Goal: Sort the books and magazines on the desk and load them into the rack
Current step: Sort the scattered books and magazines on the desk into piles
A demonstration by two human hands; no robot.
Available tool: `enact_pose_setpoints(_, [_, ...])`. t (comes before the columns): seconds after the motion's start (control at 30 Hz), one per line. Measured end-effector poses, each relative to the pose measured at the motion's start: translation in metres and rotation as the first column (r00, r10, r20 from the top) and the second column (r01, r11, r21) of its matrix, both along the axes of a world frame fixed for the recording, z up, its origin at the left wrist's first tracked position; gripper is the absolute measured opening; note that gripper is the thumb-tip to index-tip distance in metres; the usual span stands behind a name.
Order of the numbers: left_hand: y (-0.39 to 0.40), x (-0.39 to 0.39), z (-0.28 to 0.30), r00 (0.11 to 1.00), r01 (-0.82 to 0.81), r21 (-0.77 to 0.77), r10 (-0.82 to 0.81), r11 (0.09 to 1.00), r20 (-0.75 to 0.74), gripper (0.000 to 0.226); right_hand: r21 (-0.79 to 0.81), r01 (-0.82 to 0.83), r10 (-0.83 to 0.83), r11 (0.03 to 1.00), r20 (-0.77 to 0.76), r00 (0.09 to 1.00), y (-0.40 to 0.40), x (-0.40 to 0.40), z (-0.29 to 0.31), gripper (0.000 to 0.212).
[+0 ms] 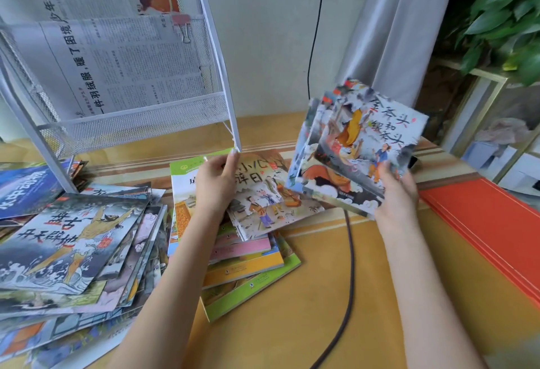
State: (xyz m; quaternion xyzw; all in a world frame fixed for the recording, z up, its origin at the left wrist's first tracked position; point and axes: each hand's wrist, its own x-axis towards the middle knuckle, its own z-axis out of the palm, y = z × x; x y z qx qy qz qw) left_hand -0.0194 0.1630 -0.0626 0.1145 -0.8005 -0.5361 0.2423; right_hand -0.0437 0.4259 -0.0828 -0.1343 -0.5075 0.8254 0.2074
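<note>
My right hand grips a small stack of thin picture books by its lower edge and holds it tilted above the desk at the right. My left hand pinches the left edge of another picture book, which lies on top of a pile of green, yellow and pink textbooks at the desk's middle. A wide, loose spread of picture books covers the desk's left. The white mesh rack stands at the back left with newspapers in its pockets.
A dark cable runs across the wooden desk between my arms. A red folder lies along the right edge. A grey curtain and a leafy plant stand behind at the right.
</note>
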Motion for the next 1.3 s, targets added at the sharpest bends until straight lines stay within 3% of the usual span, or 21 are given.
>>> enact_pose_setpoints(0.07, [0.009, 0.005, 0.004, 0.989, 0.139, 0.069, -0.135, 0.988, -0.059, 0.038, 0.064, -0.091, 0.092, 0.994, -0.008, 0.996, -0.014, 0.000, -0.001, 0.025])
enact_pose_setpoints(0.13, [0.015, 0.009, 0.005, 0.964, 0.252, 0.040, -0.247, 0.967, -0.101, 0.035, 0.114, -0.152, 0.151, 0.982, 0.014, 0.988, -0.024, 0.000, -0.005, 0.026])
enact_pose_setpoints(0.27, [0.018, 0.013, 0.005, 0.909, 0.415, 0.096, -0.409, 0.905, -0.075, 0.017, 0.078, -0.207, 0.201, 0.975, 0.073, 0.977, -0.030, 0.000, -0.007, 0.013])
enact_pose_setpoints(0.43, [0.016, 0.012, 0.003, 0.926, 0.377, 0.216, -0.369, 0.901, -0.075, 0.007, 0.019, -0.244, 0.242, 0.970, 0.082, 0.967, -0.027, -0.001, -0.007, 0.012])
enact_pose_setpoints(0.53, [0.017, 0.013, 0.004, 0.932, 0.364, 0.202, -0.354, 0.909, -0.083, 0.011, -0.018, -0.278, 0.279, 0.960, 0.086, 0.957, -0.026, 0.002, -0.004, 0.021])
enact_pose_setpoints(0.67, [0.014, 0.013, 0.001, 0.948, 0.314, 0.165, -0.302, 0.935, -0.096, 0.018, -0.049, -0.365, 0.368, 0.930, 0.082, 0.926, -0.021, 0.004, 0.000, 0.017])
enact_pose_setpoints(0.93, [0.012, 0.013, 0.000, 0.949, 0.293, 0.147, -0.269, 0.945, -0.162, 0.025, 0.050, -0.461, 0.457, 0.886, 0.078, 0.886, -0.017, 0.002, -0.006, 0.024])
enact_pose_setpoints(1.1, [0.012, 0.009, -0.003, 0.958, 0.245, 0.090, -0.226, 0.965, -0.177, 0.021, 0.109, -0.490, 0.485, 0.865, 0.069, 0.872, -0.022, 0.006, -0.007, 0.057])
enact_pose_setpoints(1.3, [0.011, 0.005, -0.006, 0.951, 0.269, 0.077, -0.252, 0.960, -0.181, 0.022, 0.147, -0.410, 0.406, 0.900, 0.056, 0.912, -0.022, 0.000, -0.011, 0.031])
